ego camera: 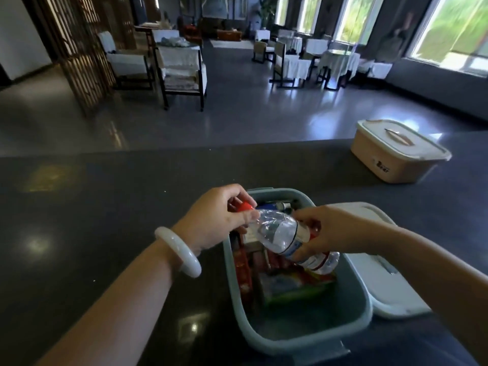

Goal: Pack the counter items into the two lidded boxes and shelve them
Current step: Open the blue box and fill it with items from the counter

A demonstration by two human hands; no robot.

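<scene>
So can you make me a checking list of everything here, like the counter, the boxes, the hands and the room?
Surface: dark glossy stone counter, with light reflections.
Job's things: open grey-green plastic box holding colourful packets; clear plastic water bottle with a red cap held over it; its white lid lying off, to its right; beige plastic box with lid on, far right.
Clutter: nothing seen.
Grippers: left hand grips the bottle's cap end; right hand grips its body; white bangle on left wrist.
Cables: nothing seen.
Surroundings: white-covered chairs and tables, wooden screen, bright windows.
</scene>
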